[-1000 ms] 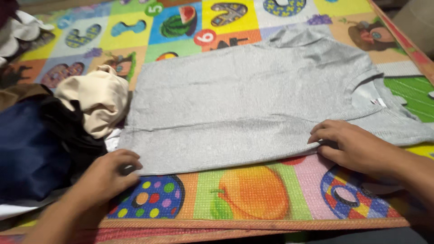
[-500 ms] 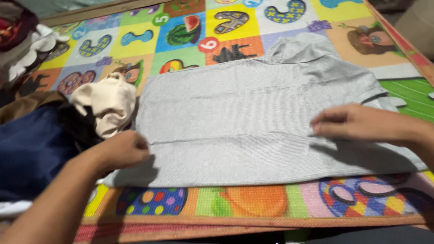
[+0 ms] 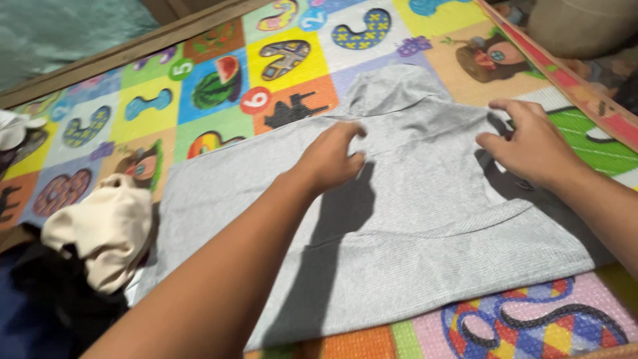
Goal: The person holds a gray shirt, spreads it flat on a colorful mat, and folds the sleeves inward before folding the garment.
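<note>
A grey ribbed shirt lies flat across the centre and right of the frame, spread on a patterned play mat printed with coloured numerals, fruit and animals. The lower edge of the shirt runs toward the bottom centre; a short sleeve sticks out at the upper centre, resting on the mat.

The left hand sits at the upper centre of the frame, reaching across the garment from the lower left. Its fingers are curled and drawn narrow, tips pressed at the far edge of the cloth just below the sleeve; whether a fold is pinched between them cannot be told, as the knuckles hide the underside. The right hand rests at the upper right, on the far corner of the shirt. Its thumb and forefinger are close together at the fabric's edge, the remaining fingers loosely bent. It appears to be gripping or pinning that edge, but the grip is not fully shown.

Judgement: both hands stand on the same far edge, well apart, which suits keeping the cloth taut and square along that line.

At the lower left of the frame, a heap of other clothing lies beside the shirt: a cream garment on top, dark fabric beneath. A wooden border runs along the upper left.
</note>
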